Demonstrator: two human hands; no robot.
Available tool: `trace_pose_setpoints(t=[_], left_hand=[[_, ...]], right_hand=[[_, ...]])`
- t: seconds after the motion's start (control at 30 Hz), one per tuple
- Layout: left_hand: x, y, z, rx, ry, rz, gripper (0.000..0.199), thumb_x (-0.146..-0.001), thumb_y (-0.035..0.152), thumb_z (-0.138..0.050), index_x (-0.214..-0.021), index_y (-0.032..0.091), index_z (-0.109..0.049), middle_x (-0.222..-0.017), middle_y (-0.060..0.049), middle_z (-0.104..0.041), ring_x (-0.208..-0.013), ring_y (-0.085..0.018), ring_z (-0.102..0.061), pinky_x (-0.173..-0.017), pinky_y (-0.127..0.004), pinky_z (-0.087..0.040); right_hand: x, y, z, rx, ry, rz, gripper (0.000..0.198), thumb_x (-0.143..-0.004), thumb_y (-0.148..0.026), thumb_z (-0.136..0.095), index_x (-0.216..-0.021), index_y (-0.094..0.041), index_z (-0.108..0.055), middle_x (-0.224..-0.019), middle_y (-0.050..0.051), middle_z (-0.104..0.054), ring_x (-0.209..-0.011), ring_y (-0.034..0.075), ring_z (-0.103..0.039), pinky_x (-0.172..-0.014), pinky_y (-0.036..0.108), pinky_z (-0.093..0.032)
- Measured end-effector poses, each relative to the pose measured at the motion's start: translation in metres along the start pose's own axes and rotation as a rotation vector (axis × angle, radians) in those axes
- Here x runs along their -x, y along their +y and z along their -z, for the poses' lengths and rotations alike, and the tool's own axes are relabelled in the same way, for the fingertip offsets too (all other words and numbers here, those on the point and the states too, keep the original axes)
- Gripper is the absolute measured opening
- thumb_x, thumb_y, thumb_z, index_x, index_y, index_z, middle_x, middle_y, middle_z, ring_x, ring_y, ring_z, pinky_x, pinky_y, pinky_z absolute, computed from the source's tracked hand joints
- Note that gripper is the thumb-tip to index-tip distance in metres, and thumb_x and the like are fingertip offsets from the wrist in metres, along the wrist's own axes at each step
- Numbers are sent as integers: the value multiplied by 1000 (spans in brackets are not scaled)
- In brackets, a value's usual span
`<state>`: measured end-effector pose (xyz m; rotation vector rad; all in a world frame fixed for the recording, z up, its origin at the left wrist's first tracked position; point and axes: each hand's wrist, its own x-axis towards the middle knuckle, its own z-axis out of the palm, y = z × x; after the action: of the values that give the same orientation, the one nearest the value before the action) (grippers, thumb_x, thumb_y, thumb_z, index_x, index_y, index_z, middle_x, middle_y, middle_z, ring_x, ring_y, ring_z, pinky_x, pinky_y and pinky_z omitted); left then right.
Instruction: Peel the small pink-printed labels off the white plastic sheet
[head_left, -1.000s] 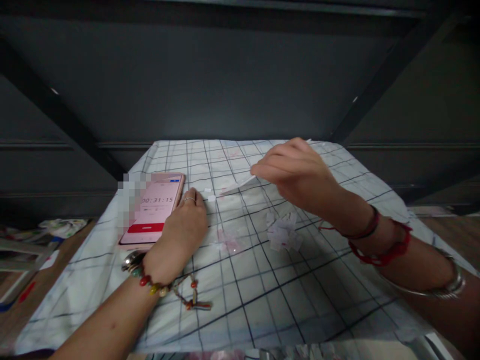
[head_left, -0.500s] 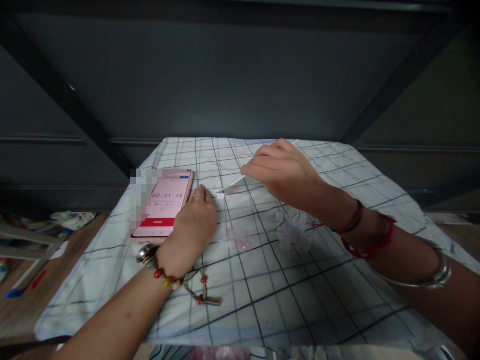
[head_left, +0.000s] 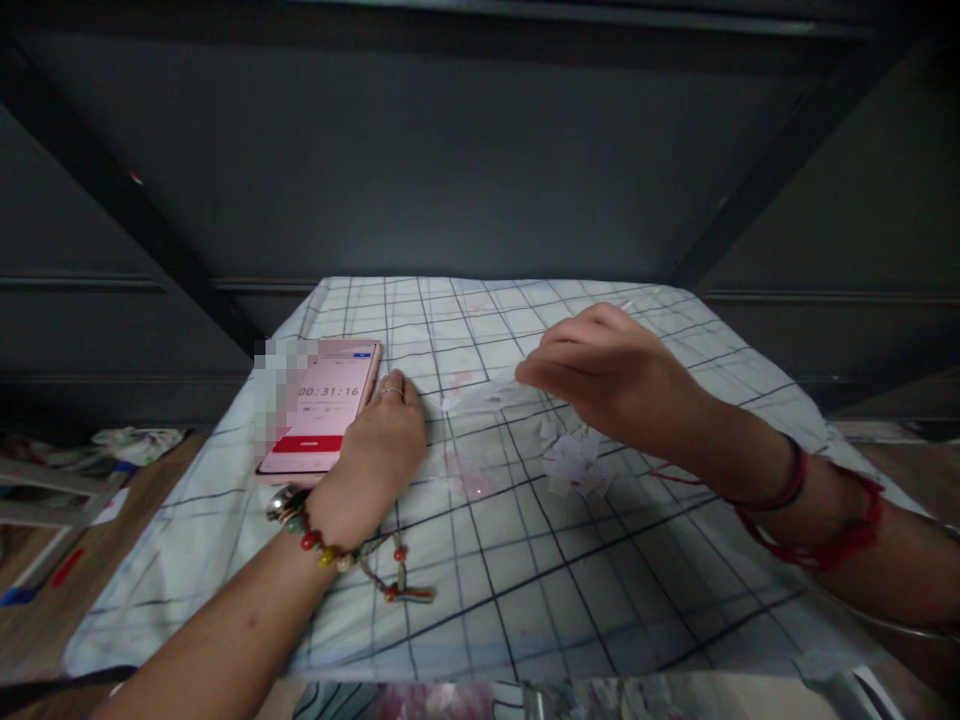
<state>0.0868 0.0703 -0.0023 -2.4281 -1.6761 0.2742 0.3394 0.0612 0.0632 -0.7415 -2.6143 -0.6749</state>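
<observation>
My left hand [head_left: 386, 430] lies palm down on the checked cloth, against the right edge of a pink phone [head_left: 319, 400]. Its fingers are lowered onto the cloth, and the fingertips are partly hidden. My right hand [head_left: 600, 375] is closed above the cloth, its fingers pinching a thin white strip [head_left: 487, 396]. The strip slants down leftward towards my left hand, and a pale end shows past my right knuckles. Below my right hand lies a pile of small white paper-like pieces [head_left: 577, 462]. A clear plastic piece with pink marks [head_left: 472, 472] lies between the hands.
The checked cloth [head_left: 480, 590] covers a small table that stands against a dark panelled wall [head_left: 450, 150]. A pale stool-like frame [head_left: 60, 490] is on the floor at left. Clear and pink plastic items [head_left: 442, 700] show below the table's front edge.
My right hand has moved right and slightly down, drawing the white strip with it. Its left end sits slightly farther from my left hand, which stays beside the phone.
</observation>
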Motion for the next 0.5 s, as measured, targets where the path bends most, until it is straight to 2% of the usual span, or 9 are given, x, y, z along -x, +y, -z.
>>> trace_pose_setpoints(t=[0.23, 0.33, 0.5], left_hand=[[2, 5, 13, -22, -96, 20, 61, -97, -5, -31, -152, -11, -58, -159, -35, -62, -149, -31, -65, -116, -33, -57], [1, 3, 9, -65, -56, -36, 59, -97, -4, -34, -149, -10, -61, -157, -37, -63, -146, -33, -67, -115, -37, -59], [0, -1, 0, -40, -1, -40, 60, -96, -4, -34, -149, -9, -63, -155, -38, -65, -144, -35, -69, -114, -43, -61]], right_hand=[[23, 0, 11, 25, 125, 11, 32, -111, -12, -49, -91, -22, -72, -82, -1, -74, -81, 16, -62, -75, 32, -41], [25, 3, 14, 63, 179, 17, 37, -112, -8, -43, -92, -21, -71, -81, -1, -73, -79, 15, -62, -74, 34, -41], [21, 7, 10, 15, 153, 28, 35, -114, -14, -45, -92, -21, -71, -83, -1, -74, -78, 15, -60, -76, 33, -41]])
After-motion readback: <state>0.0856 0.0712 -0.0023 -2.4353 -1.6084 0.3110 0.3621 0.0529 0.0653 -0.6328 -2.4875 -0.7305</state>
